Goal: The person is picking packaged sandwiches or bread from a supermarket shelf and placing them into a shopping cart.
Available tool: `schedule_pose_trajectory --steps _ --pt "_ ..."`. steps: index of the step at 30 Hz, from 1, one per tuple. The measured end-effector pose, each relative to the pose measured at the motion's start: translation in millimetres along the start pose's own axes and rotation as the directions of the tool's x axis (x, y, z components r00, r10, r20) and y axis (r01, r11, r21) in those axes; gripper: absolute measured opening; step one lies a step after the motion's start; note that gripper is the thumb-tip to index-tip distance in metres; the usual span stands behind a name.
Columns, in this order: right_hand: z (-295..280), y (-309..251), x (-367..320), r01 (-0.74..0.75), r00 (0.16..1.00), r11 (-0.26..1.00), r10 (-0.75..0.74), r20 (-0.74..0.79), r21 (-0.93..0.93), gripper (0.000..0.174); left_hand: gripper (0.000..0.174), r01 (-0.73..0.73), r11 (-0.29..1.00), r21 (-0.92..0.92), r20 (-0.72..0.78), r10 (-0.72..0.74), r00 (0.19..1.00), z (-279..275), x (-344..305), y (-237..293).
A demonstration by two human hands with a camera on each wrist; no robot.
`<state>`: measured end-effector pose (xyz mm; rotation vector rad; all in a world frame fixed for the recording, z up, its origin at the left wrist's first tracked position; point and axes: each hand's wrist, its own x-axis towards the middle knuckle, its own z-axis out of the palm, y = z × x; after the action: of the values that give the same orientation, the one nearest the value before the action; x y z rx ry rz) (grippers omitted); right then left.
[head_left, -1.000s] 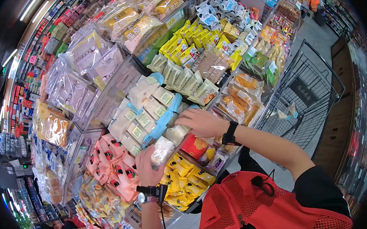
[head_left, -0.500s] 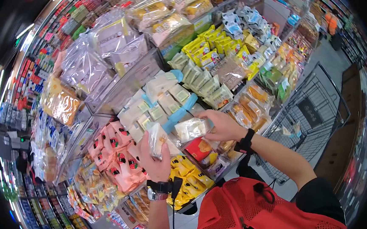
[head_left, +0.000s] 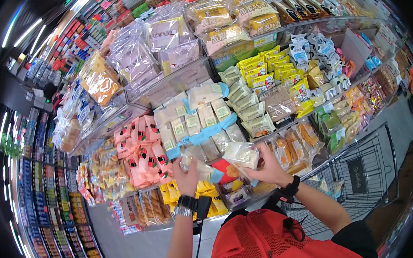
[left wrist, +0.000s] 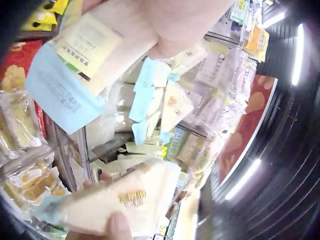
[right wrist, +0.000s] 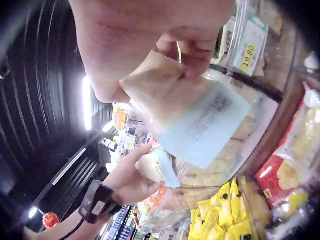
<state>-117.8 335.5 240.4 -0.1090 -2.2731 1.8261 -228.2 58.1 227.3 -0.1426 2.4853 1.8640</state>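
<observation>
In the head view my left hand [head_left: 186, 179] grips a wrapped sandwich [head_left: 200, 169], its pale blue end pointing right. My right hand [head_left: 270, 168] holds a second wrapped sandwich [head_left: 242, 154] by its right side. Both packs are held over the front edge of the display, a short gap between them. The left wrist view shows the label [left wrist: 90, 47] on the left pack and gold lettering on the triangular face of the right pack [left wrist: 125, 200]. Behind the hands, more of these white sandwiches [head_left: 194, 122] with blue ends lie in rows in their bin.
Pink packets [head_left: 143, 155] lie left of the sandwiches, yellow packets [head_left: 211, 191] nearer me. Clear dividers [head_left: 184, 85] split the bins. Bread rolls [head_left: 294, 144] sit to the right, and a wire shopping cart [head_left: 362, 171] stands at the right. A red pack [head_left: 226, 170] lies below the hands.
Both hands were down on the sandwich rows, then each lifted one pack. Now the packs are tilted and nearer the display's front edge. The head view has turned, shifting the display rightward.
</observation>
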Motion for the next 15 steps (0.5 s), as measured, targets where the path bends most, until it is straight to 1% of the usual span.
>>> schedule_pose_trajectory --steps 1,2,3,4,6,7,8,9,10,11,12,14,15 --pt "-6.2 0.9 -5.1 -0.072 0.997 0.997 0.071 0.024 0.042 0.065 0.06 -0.001 0.998 0.056 -0.027 0.002 1.0 5.4 6.0 -2.7" --pt "-12.2 4.6 -11.4 -0.069 0.997 0.996 0.068 0.039 0.05 0.065 0.06 0.001 0.994 0.112 -0.054 0.005 0.999 11.1 9.0 -4.8" --pt "-20.1 9.0 -18.2 -0.1 0.993 0.995 0.099 0.057 0.017 0.065 0.068 0.074 0.986 0.149 -0.11 -0.058 0.992 20.9 9.4 5.5" --pt "-28.2 13.0 -23.7 -0.13 0.989 0.991 0.131 0.074 -0.016 0.066 0.068 0.074 0.986 0.15 -0.116 -0.057 0.992 25.6 12.3 0.4" --pt "-43.3 16.6 -30.5 -0.123 0.987 0.992 0.124 0.103 -0.021 0.067 0.074 0.254 0.967 -0.001 -0.139 -0.252 0.958 27.4 37.5 -33.3" --pt "-49.1 18.7 -32.4 -0.112 0.988 0.994 0.109 0.109 0.017 0.067 0.08 0.191 0.981 0.041 -0.214 -0.178 0.961 25.7 51.4 -62.8" --pt "-55.2 20.1 -34.0 -0.105 0.989 0.993 0.099 0.107 0.052 0.067 0.08 0.191 0.981 0.041 -0.211 -0.178 0.961 29.8 51.5 -60.6" --pt "-61.4 18.5 -34.7 -0.106 0.989 0.993 0.1 0.105 0.052 0.067 0.081 0.224 0.975 0.01 -0.221 -0.216 0.951 34.0 52.5 -58.9" --pt "-67.3 13.9 -35.1 -0.128 0.986 0.992 0.125 0.113 0.013 0.067 0.082 0.256 0.966 -0.022 -0.228 -0.254 0.94 38.4 53.5 -54.9" --pt "-71.2 9.4 -34.5 -0.149 0.981 0.988 0.151 0.119 -0.026 0.068 0.083 0.343 0.935 -0.085 -0.208 -0.354 0.912 40.4 47.1 -30.6" --pt "-72.6 6.1 -31.7 -0.15 0.981 0.988 0.152 0.117 -0.026 0.068 0.083 0.344 0.935 -0.084 -0.206 -0.354 0.912 39.3 51.7 -33.3" --pt "-74.4 -1.6 -17.1 -0.013 0.986 0.982 0.044 0.159 -0.189 0.068 0.083 0.352 0.876 -0.329 -0.117 -0.407 0.906 36.5 61.7 -33.6" --pt "-71.5 -9.7 -6.1 -0.01 0.986 0.981 0.042 0.161 -0.195 0.068 0.084 0.297 0.862 -0.411 -0.132 -0.379 0.916 41.3 61.7 -37.7"
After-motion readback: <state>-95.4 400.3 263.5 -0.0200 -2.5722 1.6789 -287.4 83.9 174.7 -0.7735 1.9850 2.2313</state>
